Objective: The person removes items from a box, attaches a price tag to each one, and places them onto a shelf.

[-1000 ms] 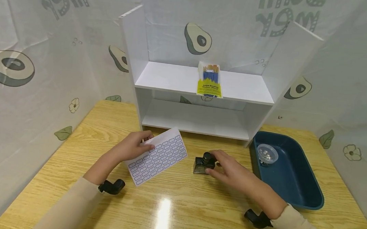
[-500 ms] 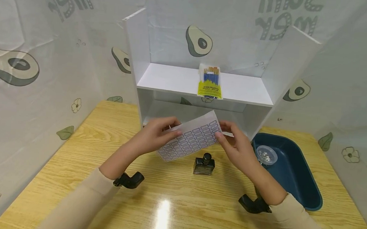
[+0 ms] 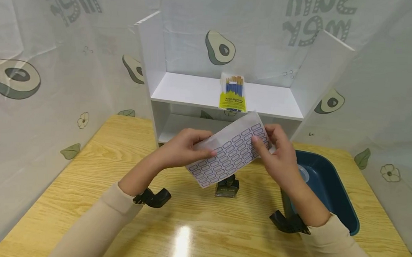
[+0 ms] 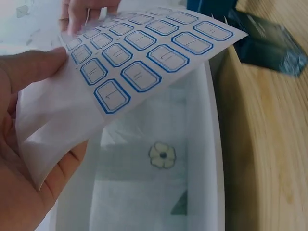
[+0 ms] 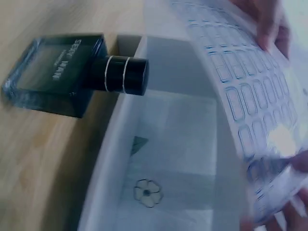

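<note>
A white sheet of blue-framed label stickers (image 3: pixel 230 154) is held up in front of the shelf, tilted with its right end higher. My left hand (image 3: pixel 186 148) pinches its upper left part, thumb on the printed face. At the other end my right hand (image 3: pixel 277 152) grips it, thumb on the labels and fingers behind. In the left wrist view the sheet (image 4: pixel 139 53) bends near the left thumb. Below the sheet a dark perfume bottle (image 3: pixel 226 189) with a black cap stands on the table; the sheet hides part of the cap.
A white two-tier shelf (image 3: pixel 190 89) stands at the back, with a pack of artist brushes (image 3: pixel 233 93) on its upper board. To the right sits a dark blue tray (image 3: pixel 331 195); a clear round container (image 3: pixel 304 173) in it is partly hidden by the right hand.
My right hand has left the perfume bottle and taken hold of the sheet's right end. The left hand has lifted the sheet and carried it right, over the bottle.
</note>
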Demonstrator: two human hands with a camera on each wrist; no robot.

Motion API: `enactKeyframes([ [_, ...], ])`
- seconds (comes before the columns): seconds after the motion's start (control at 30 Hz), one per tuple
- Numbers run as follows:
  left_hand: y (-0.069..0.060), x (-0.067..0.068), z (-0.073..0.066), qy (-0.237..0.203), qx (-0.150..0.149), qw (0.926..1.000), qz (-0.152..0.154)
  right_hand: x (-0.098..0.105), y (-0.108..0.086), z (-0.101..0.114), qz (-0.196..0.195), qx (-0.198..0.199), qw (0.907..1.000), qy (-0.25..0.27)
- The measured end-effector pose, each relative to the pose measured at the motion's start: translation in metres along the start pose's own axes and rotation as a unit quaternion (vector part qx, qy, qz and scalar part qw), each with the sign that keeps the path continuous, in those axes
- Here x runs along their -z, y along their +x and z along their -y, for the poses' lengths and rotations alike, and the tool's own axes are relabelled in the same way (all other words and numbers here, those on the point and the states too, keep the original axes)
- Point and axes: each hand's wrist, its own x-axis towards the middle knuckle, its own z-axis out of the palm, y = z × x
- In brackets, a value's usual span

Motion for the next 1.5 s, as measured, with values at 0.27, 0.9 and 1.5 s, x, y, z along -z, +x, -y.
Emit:
enactKeyframes([
  [0.27, -0.004, -0.008, -0.014, -0.031, -0.037, 0.9984, -0.030, -0.008, -0.009, 0.023, -0.070, 0.160, 0.9735, -0.148],
  [0.9, -0.018, -0.018, -0.043, 0.011, -0.115, 0.9905, -0.074, -0.020, -0.020, 0.046, -0.024, 0.277, 0.9590, -0.057],
  [1.5, -0.017, -0.026, -0.042, -0.056, -0.066, 0.9897, -0.114, -0.029, -0.022, 0.041, -0.053, 0.303, 0.9401, -0.146],
])
